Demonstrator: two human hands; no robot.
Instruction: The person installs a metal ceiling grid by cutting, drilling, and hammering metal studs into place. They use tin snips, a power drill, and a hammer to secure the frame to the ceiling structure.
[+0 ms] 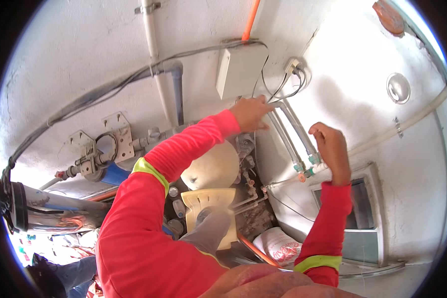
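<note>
My left hand (252,114) reaches forward, its fingers apart, beside the upper end of the grey pipes (295,126) that run along the right wall. Thin dark cables (278,94) pass just beyond its fingertips. To the right, my right hand (330,149) is raised in front of the wall, with its fingers curled in. Whatever it may hold is too small or hidden to make out. Green pipe fittings (314,159) and an orange-handled valve (302,177) sit at the lower end of the pipes, left of that hand.
A pale box (241,69) hangs on the wall ahead. Below my arms stand a rounded cream tank (211,166) and a yellow plastic stool (224,194), with my leg over it. A white sack (278,246) lies near a framed window (361,208). A metal cylinder (64,211) is at left.
</note>
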